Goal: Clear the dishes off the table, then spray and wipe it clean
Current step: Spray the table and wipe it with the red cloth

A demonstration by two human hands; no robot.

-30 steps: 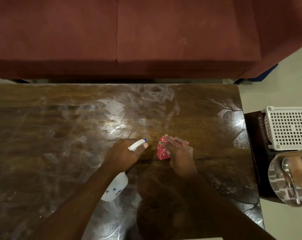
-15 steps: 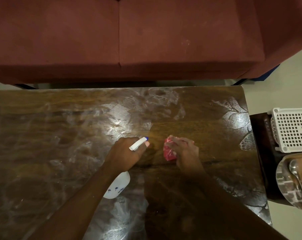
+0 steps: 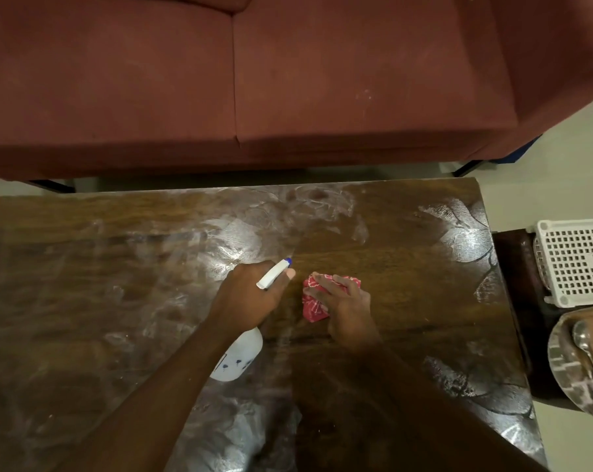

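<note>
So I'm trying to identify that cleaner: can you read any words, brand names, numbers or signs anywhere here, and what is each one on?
No text here can be read.
Spray bottle, in the left hand: small blue marks on its white body, too blurred to read.
Red cloth, under the right hand: a white pattern, no lettering visible.
White basket beside the table: no label visible.

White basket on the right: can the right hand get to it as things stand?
Probably yes: bare table lies between the right hand and the white basket, but that hand is gripping the red cloth.
</note>
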